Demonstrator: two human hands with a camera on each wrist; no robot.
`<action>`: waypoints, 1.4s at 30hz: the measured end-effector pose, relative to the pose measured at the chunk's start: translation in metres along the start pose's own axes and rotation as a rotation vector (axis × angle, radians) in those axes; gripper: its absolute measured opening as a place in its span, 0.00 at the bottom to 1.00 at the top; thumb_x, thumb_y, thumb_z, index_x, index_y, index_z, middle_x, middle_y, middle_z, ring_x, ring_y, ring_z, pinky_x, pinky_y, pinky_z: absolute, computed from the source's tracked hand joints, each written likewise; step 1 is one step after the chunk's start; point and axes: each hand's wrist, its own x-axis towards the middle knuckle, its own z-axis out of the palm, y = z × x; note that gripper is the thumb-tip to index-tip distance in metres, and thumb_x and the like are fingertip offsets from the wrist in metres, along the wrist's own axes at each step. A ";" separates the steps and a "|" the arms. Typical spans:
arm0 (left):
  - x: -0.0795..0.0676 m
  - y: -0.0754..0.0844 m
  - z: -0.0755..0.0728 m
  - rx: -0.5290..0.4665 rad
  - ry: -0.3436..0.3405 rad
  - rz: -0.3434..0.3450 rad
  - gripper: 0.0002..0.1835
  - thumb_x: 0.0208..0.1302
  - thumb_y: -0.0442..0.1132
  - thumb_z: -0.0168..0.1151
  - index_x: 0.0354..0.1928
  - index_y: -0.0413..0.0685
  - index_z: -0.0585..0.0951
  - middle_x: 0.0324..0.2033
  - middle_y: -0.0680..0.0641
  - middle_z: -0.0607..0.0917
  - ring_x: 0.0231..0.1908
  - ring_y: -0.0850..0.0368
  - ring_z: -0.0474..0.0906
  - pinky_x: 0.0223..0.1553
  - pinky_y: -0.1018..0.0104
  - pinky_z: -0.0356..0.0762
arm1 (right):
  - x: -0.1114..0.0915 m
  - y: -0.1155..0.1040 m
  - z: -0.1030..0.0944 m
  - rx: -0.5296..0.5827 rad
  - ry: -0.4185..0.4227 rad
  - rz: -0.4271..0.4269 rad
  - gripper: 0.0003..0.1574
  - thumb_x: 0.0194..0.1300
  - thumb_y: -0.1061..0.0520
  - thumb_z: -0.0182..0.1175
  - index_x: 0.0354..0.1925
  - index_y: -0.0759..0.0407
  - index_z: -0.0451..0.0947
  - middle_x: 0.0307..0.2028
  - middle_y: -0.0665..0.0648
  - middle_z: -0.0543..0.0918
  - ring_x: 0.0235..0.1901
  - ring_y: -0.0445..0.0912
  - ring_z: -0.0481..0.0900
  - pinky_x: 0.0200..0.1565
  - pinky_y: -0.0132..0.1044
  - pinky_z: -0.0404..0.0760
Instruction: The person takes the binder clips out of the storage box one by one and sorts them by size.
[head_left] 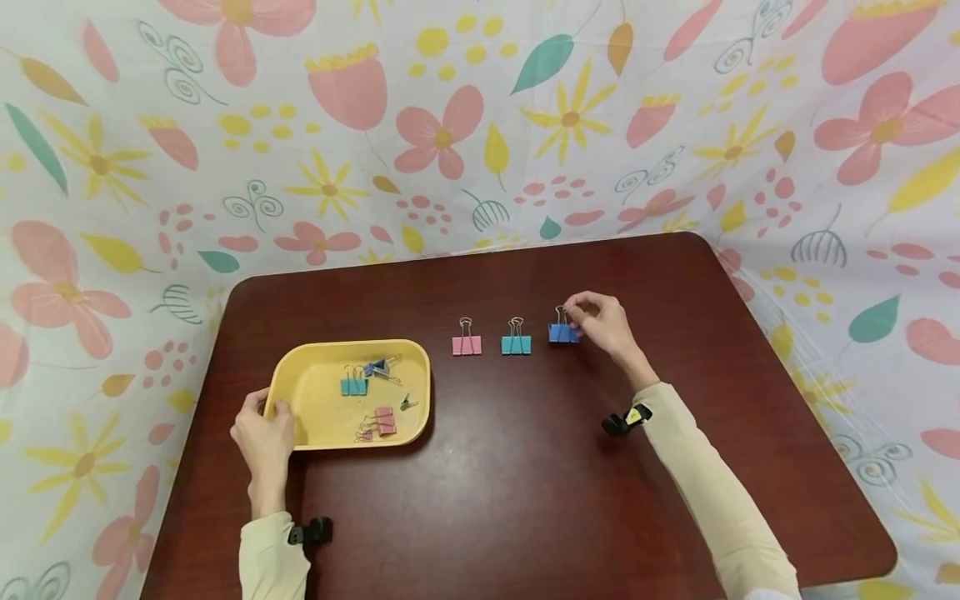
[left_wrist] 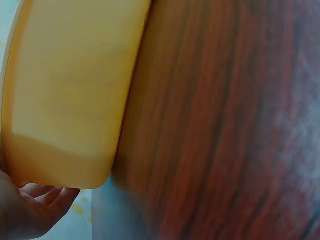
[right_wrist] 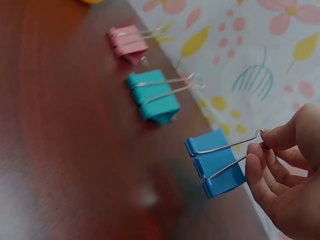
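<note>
My right hand [head_left: 606, 325] pinches the wire handle of a blue binder clip [right_wrist: 217, 162] between thumb and fingertips, at the right end of a row. Left of it in that row are a teal binder clip [head_left: 516, 344] and a pink binder clip [head_left: 467, 345], their handles pointing toward the back. My left hand [head_left: 262, 433] grips the left end of a yellow tray [head_left: 315, 408], thumb over the rim. Inside the tray lie another teal clip [head_left: 353, 387], a blue clip [head_left: 377, 367], a larger pink clip [head_left: 385, 421], a smaller pink clip [head_left: 363, 436] and a tiny dark green clip [head_left: 407, 402].
The dark reddish-brown table [head_left: 495, 508] has rounded corners. Behind it and along its sides hangs a white cloth [head_left: 450, 208] printed with flowers and leaves. Each wrist wears a black strap-on camera, the right one [head_left: 618, 423] hanging close over the table.
</note>
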 end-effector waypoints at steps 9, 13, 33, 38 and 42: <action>-0.001 -0.002 0.000 0.010 0.001 0.013 0.19 0.66 0.34 0.54 0.55 0.32 0.81 0.49 0.25 0.83 0.52 0.27 0.74 0.54 0.37 0.72 | -0.012 0.024 0.003 0.003 0.004 0.051 0.13 0.72 0.56 0.60 0.45 0.64 0.83 0.34 0.69 0.87 0.29 0.52 0.85 0.33 0.42 0.87; 0.000 -0.002 0.000 0.009 0.003 0.021 0.19 0.66 0.34 0.54 0.55 0.32 0.81 0.49 0.26 0.83 0.51 0.27 0.75 0.55 0.37 0.71 | -0.012 0.024 0.003 0.017 -0.001 0.059 0.15 0.72 0.56 0.60 0.50 0.65 0.82 0.39 0.69 0.86 0.29 0.45 0.84 0.33 0.39 0.86; 0.005 -0.003 0.001 0.006 0.013 0.026 0.19 0.65 0.34 0.54 0.54 0.32 0.81 0.50 0.26 0.83 0.54 0.26 0.73 0.60 0.37 0.65 | 0.008 -0.097 0.010 0.108 -0.058 -0.123 0.18 0.71 0.63 0.58 0.56 0.71 0.77 0.44 0.70 0.82 0.30 0.36 0.79 0.37 0.38 0.84; 0.004 -0.003 0.002 0.002 0.000 0.018 0.19 0.66 0.35 0.54 0.55 0.32 0.81 0.51 0.26 0.83 0.54 0.26 0.72 0.60 0.37 0.65 | 0.016 -0.107 0.030 0.158 -0.137 -0.136 0.17 0.71 0.62 0.59 0.55 0.69 0.78 0.45 0.70 0.82 0.32 0.38 0.82 0.39 0.38 0.85; 0.004 -0.004 0.002 -0.009 -0.003 0.013 0.19 0.66 0.35 0.54 0.55 0.33 0.81 0.51 0.26 0.83 0.55 0.26 0.70 0.62 0.37 0.62 | 0.023 -0.107 0.052 0.170 -0.209 -0.150 0.15 0.71 0.60 0.60 0.54 0.65 0.79 0.45 0.67 0.84 0.34 0.44 0.85 0.42 0.42 0.86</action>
